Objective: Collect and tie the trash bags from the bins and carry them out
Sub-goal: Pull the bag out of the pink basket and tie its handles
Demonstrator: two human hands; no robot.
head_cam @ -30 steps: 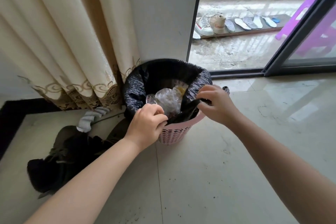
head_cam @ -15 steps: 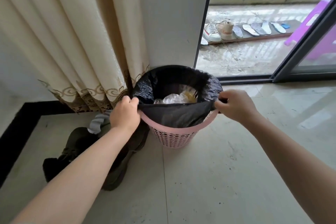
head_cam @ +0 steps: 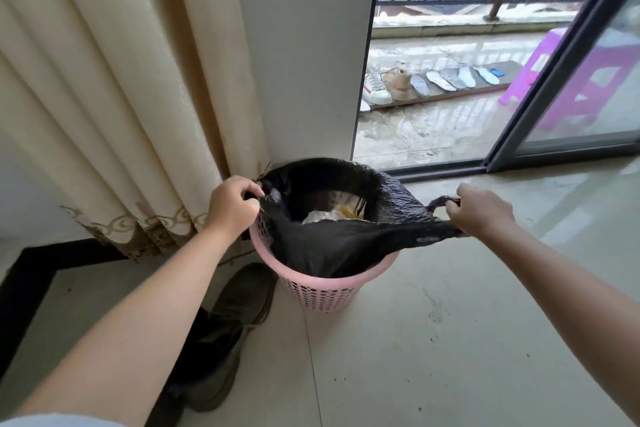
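A black trash bag lines a pink perforated bin standing on the tiled floor against a white wall. Clear plastic and yellowish rubbish show inside the bag. My left hand grips the bag's left edge at the bin's left rim. My right hand grips the bag's right handle and holds it stretched out past the bin's right side. The near edge of the bag is lifted off the rim; its far edge still wraps the rim.
A cream curtain hangs left of the bin. Dark boots lie on the floor beside the bin's left. An open sliding glass door leads to a balcony with shoes and insoles on a board and a purple stool.
My hands moved from the middle of the bag's near edge out to its two sides, pulling the edge free of the rim; the right hand has drawn the handle further right.
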